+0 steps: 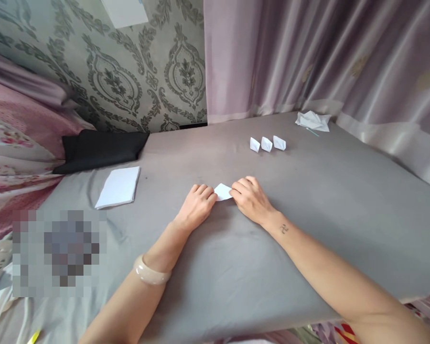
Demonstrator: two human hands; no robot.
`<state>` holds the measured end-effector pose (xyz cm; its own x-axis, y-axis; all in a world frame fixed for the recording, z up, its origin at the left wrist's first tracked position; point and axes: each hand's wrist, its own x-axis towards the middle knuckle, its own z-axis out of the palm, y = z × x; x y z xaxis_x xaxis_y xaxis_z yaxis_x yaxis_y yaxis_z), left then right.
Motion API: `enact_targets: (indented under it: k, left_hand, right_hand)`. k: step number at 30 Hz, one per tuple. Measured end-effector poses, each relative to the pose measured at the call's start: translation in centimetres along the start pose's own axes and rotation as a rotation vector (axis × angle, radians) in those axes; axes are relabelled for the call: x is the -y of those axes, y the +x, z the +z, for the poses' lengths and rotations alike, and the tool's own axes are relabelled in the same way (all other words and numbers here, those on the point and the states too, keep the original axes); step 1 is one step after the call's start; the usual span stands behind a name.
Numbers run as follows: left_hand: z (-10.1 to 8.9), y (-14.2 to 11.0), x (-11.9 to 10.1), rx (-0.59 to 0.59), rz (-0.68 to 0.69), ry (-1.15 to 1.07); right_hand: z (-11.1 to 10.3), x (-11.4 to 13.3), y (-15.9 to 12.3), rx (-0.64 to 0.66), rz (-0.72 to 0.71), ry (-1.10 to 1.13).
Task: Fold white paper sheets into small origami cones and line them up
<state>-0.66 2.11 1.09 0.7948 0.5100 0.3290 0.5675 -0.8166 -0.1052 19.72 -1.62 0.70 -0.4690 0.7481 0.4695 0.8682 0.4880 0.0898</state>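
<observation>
Three angular folded papers [267,144] sit far right on lightly wrinkled gray cloth [186,160]; nearer, the left hand [197,206] and right hand [251,199] pinch opposite ends of a pointed white paper [222,192].

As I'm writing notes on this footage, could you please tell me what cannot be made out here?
Head view: the side corners of the small white paper, hidden by the left hand and right hand.
Head view: what lies under the pixelated patch, which masks it.
Head view: the top of the wall sheet, cut off by the upper edge.
Head view: the thin bluish strip, too small to identify.
</observation>
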Motion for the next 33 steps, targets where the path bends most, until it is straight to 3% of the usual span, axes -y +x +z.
enact_targets:
  k: [6, 13, 17, 33]
  left_hand:
    - [-0.1, -0.5, -0.8, 0.132, -0.166, -0.130]
    - [0.1, -0.4, -0.1, 0.071, -0.625, -0.544]
    - [-0.3, -0.1, 0.2, 0.127, -0.806, -0.673]
    - [-0.5, 0.4, 1.0, 0.138, -0.888, -0.763]
  right_hand:
    - [-0.5, -0.2, -0.9, 0.157, 0.156, 0.208]
    - [-0.4, -1.7, -0.8, 0.229, 0.576, 0.633]
    - [-0.1, -2.0, -0.5, 0.258, 0.677, 0.720]
    - [0.8, -2.1, 0.1, 0.233, 0.747, 0.736]
